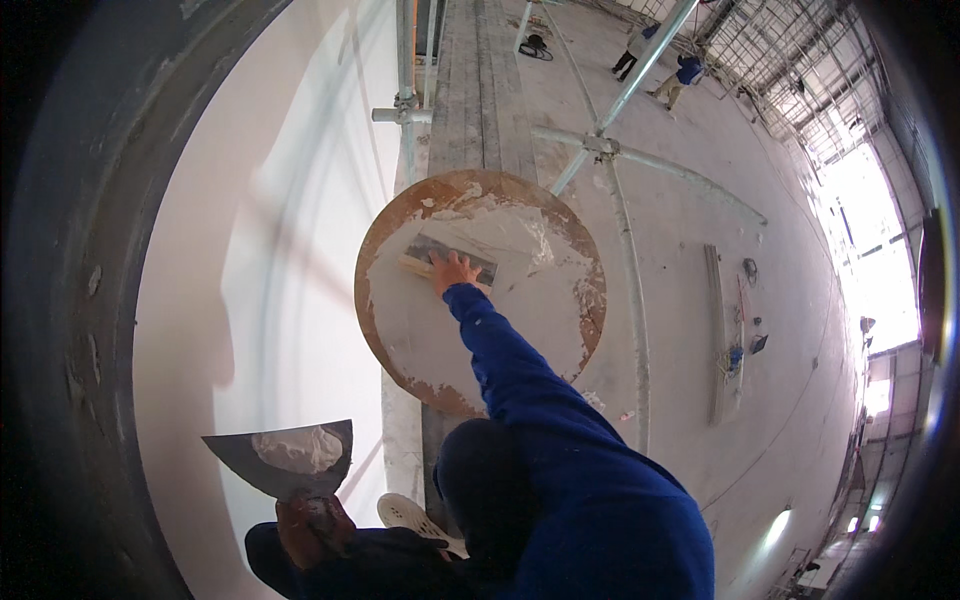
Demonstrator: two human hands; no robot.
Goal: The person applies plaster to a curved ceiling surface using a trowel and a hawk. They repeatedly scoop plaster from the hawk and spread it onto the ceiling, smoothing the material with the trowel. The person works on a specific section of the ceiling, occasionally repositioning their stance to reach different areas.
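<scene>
A round brown board [382, 232], its top smeared with white plaster, lies in front of me on the scaffold planks. My right hand [455, 272], at the end of an outstretched blue sleeve, is closed on a flat plastering trowel [484, 268] that rests on the plaster left of the board's middle. Most of the trowel's grip is hidden under the fingers. At the lower left, my left hand [318, 530] grips a wide putty knife [245, 456] beside the wall. White plaster [302, 450] sits on its broad dark blade.
A smooth white wall [300, 200] runs along my left. Narrow planks [485, 90] stretch ahead, with scaffold pipes [630, 260] crossing on the right. The floor lies far below; two people [683, 78] stand there near the top right. A light shoe [410, 515] shows below me.
</scene>
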